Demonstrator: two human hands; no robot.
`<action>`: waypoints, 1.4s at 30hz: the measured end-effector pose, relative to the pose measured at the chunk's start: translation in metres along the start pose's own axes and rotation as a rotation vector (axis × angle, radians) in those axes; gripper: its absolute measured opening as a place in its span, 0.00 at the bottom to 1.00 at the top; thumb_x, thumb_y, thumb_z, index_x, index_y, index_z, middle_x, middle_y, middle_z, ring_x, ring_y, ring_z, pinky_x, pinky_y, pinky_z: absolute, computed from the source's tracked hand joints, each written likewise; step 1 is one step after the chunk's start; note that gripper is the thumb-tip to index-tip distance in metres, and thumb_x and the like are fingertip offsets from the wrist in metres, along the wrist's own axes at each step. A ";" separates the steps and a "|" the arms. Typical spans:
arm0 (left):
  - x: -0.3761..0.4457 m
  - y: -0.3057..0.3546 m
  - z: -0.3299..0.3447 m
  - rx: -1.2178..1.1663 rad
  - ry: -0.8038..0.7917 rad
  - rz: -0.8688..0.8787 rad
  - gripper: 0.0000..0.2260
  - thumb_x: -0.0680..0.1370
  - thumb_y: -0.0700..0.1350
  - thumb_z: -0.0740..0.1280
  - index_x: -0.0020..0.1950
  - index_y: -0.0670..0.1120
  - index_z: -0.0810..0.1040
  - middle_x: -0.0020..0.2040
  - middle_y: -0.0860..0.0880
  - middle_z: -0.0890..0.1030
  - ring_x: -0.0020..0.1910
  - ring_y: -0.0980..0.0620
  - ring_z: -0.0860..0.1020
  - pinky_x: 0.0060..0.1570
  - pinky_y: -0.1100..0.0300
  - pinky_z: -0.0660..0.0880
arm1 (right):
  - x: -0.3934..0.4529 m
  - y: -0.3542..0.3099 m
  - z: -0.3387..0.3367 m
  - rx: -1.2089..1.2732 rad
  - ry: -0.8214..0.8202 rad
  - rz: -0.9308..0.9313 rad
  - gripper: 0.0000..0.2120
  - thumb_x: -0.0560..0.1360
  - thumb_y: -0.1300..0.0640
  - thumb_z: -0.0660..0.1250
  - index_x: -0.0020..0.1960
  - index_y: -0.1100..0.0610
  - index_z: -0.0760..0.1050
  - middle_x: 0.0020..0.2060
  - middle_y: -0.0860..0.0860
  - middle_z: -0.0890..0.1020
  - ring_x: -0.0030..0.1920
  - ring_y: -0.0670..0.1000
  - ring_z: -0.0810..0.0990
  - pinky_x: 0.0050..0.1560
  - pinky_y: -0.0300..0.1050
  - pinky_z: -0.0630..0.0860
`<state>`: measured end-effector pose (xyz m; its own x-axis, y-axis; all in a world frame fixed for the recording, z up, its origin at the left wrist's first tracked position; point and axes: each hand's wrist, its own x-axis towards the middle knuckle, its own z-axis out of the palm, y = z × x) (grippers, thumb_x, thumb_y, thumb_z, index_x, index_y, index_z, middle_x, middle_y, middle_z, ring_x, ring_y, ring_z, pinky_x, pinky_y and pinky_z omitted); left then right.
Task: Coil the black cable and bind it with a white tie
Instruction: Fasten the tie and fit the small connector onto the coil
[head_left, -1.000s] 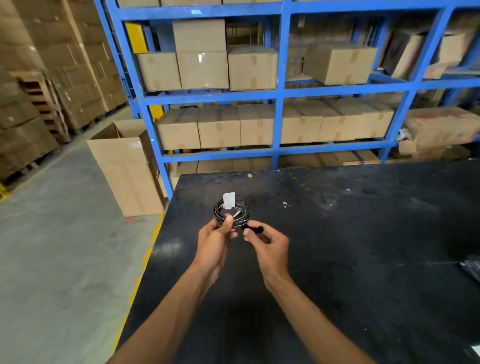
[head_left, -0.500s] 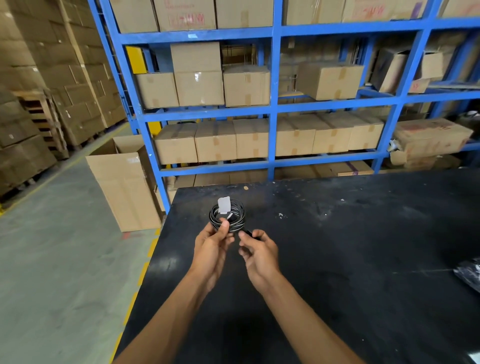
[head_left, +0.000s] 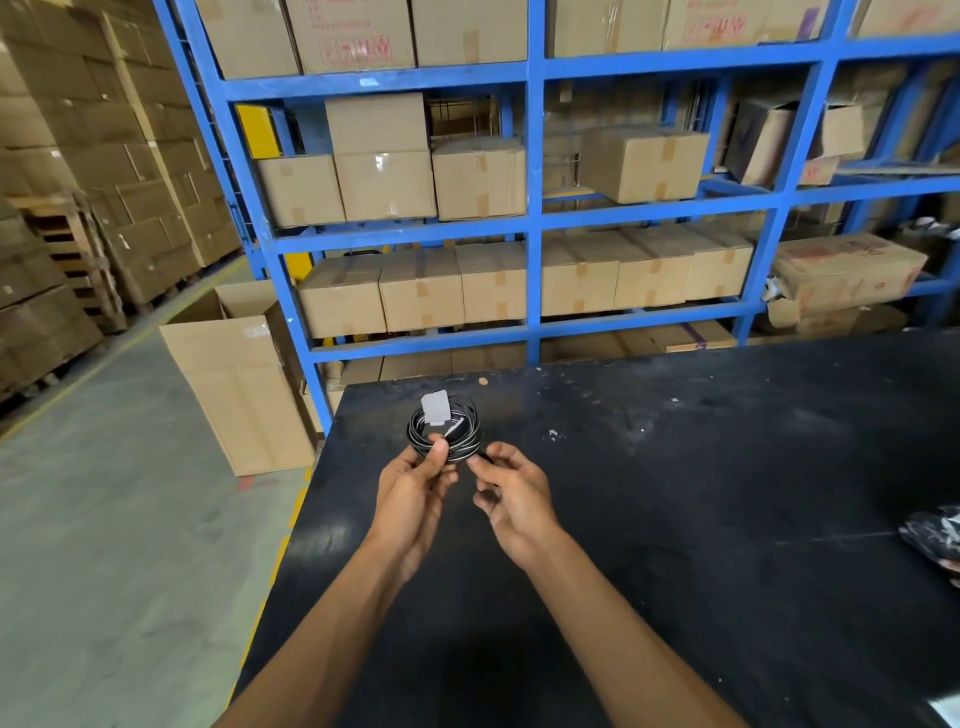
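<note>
The black cable (head_left: 464, 435) is wound into a small round coil, held up over the far left part of the black table (head_left: 675, 493). A white tie (head_left: 435, 409) sits on the coil's top left edge. My left hand (head_left: 415, 488) pinches the coil's lower left side with thumb on top. My right hand (head_left: 511, 493) is just right of it, fingertips curled around the cable's end at the coil's lower right.
Blue shelving (head_left: 535, 208) full of cardboard boxes stands behind the table. An open carton (head_left: 239, 384) stands on the floor to the left. A crumpled black-and-white bag (head_left: 937, 535) lies at the table's right edge.
Both hands and the coil have stayed together with the same grip. The camera has tilted up a little, so more shelving shows.
</note>
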<state>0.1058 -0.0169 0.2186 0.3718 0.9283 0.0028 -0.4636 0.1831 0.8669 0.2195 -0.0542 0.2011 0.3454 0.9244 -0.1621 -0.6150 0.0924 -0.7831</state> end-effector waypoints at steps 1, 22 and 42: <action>0.001 0.000 0.000 0.005 -0.006 0.003 0.09 0.79 0.39 0.64 0.57 0.39 0.80 0.49 0.44 0.84 0.41 0.56 0.78 0.40 0.67 0.77 | 0.000 -0.002 -0.002 -0.039 -0.014 -0.020 0.11 0.74 0.72 0.68 0.44 0.58 0.74 0.34 0.50 0.80 0.31 0.46 0.69 0.33 0.41 0.65; 0.015 -0.004 0.000 0.146 0.057 -0.084 0.09 0.79 0.37 0.65 0.57 0.35 0.78 0.45 0.43 0.80 0.37 0.55 0.74 0.35 0.67 0.74 | 0.013 -0.051 -0.031 -1.472 -0.404 -1.189 0.08 0.71 0.56 0.75 0.50 0.53 0.86 0.38 0.48 0.81 0.39 0.48 0.75 0.34 0.40 0.73; 0.013 -0.016 0.005 0.368 0.011 0.047 0.07 0.79 0.39 0.66 0.54 0.45 0.83 0.46 0.50 0.85 0.44 0.58 0.79 0.40 0.64 0.75 | 0.022 -0.072 -0.020 -1.344 -0.384 -0.774 0.05 0.71 0.61 0.75 0.46 0.54 0.85 0.34 0.35 0.78 0.38 0.38 0.80 0.39 0.28 0.73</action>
<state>0.1220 -0.0089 0.2075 0.3477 0.9366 0.0437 -0.1588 0.0129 0.9872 0.2857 -0.0486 0.2416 -0.0551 0.8653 0.4983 0.7305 0.3751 -0.5707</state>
